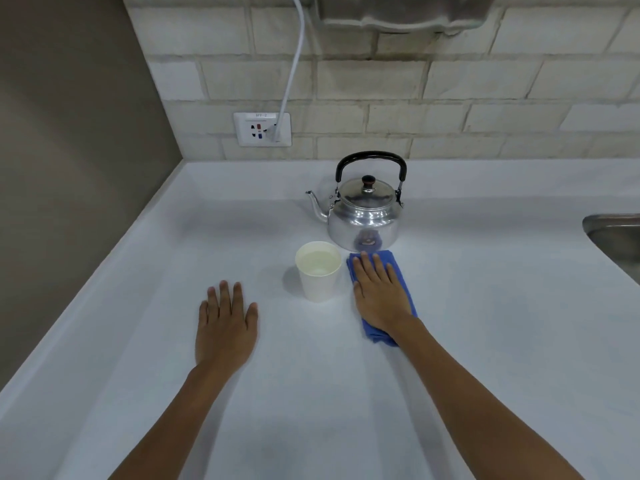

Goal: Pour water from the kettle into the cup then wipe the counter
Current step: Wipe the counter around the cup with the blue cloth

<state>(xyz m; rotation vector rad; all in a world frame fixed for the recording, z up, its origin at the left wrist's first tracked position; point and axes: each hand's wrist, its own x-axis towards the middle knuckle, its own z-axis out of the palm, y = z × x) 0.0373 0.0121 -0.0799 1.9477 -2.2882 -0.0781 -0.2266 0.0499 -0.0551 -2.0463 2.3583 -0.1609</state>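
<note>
A shiny metal kettle (pixel 363 216) with a black handle stands upright on the white counter (pixel 485 306), its spout pointing left. Just in front of it a white paper cup (pixel 318 271) holds water. Right of the cup lies a folded blue cloth (pixel 403 282), its far end almost touching the kettle's base. My right hand (pixel 379 292) lies flat on the cloth, fingers spread and pressing down. My left hand (pixel 227 323) rests flat on the bare counter, left of the cup, holding nothing.
A steel sink (pixel 616 240) cuts into the counter at the right edge. A wall socket (pixel 262 129) with a white cable (pixel 294 64) plugged in sits on the tiled back wall. A brown side wall (pixel 69 168) closes the left side.
</note>
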